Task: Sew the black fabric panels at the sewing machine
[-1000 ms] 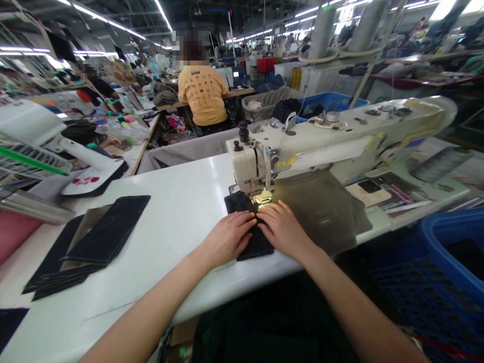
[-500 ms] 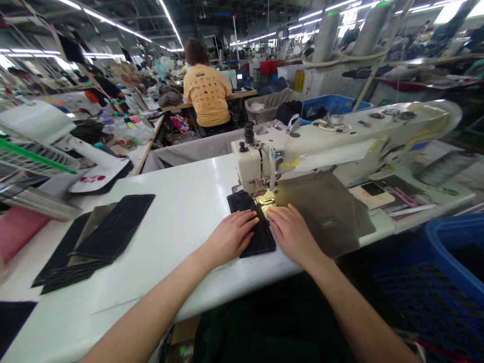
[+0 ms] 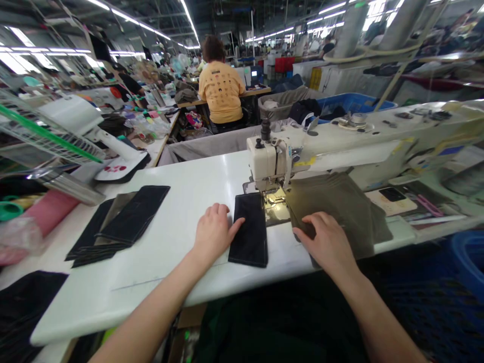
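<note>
A dark rectangular fabric panel (image 3: pixel 248 237) with stitched edges lies flat on the white table, left of the sewing machine's lit needle area (image 3: pixel 277 199). My left hand (image 3: pixel 214 229) is at its left side, fingers bent and thumb spread out onto the panel's edge. On the other side of the needle, my right hand (image 3: pixel 327 239) hovers over or rests on the left edge of a stack of olive-brown fabric pieces (image 3: pixel 340 201); its thumb and forefinger are apart. Whether it touches the top piece I cannot tell. The sewing machine (image 3: pixel 264 159) stands just beyond both hands.
At the left lies a pile of dark and olive panels (image 3: pixel 132 217), with more dark cloth (image 3: pixel 30 302) at the near corner. A phone (image 3: pixel 392 193) and pink scissors (image 3: pixel 429 205) sit right. A blue basket (image 3: pixel 467 262) stands lower right; a person in yellow (image 3: pixel 221 93) sits ahead.
Both hands have drawn apart: the left slid left with the dark panel, now out from the needle area, and the right moved right onto the olive stack. The camera view turned slightly left.
</note>
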Demonstrator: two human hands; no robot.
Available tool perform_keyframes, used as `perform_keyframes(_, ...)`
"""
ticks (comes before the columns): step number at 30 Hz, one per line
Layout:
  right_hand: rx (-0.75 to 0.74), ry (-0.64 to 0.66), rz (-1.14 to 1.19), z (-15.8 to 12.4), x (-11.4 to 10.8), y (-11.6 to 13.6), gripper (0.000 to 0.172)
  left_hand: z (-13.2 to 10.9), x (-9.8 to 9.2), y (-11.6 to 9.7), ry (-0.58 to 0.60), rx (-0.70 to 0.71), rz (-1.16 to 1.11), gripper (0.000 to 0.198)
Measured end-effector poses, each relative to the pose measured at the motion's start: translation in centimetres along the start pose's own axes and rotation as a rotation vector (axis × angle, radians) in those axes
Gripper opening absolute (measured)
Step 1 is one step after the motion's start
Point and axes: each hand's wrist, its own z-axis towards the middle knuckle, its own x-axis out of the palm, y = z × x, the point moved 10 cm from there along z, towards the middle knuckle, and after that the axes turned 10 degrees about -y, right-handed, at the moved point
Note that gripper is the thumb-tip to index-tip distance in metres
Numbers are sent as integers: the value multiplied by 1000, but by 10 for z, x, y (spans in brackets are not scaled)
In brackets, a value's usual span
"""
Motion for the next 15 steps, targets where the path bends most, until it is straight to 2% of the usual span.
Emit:
perform_keyframes(2, 7, 24, 2, 0, 5, -1, 22, 1, 12, 12, 124, -86, 51, 35)
perform_keyframes(4, 17, 32, 24, 0, 7, -2, 21, 1, 23, 11, 213, -69, -40, 24)
perform_keyframes(7, 27, 42, 50, 1, 9, -3, 22, 5, 22, 17, 210, -109, -193, 14)
perform_keyframes(9, 34, 48, 62, 1, 9, -3, 22, 9, 12, 38, 177, -210, -250, 14)
perform_keyframes(12, 43, 52, 79, 1, 5, -3, 21, 20, -16, 97, 110, -332, -234, 16)
perform_keyframes(15, 57, 65, 34, -1, -2, -5, 23, 37, -49, 189, -1, -421, -64, 20)
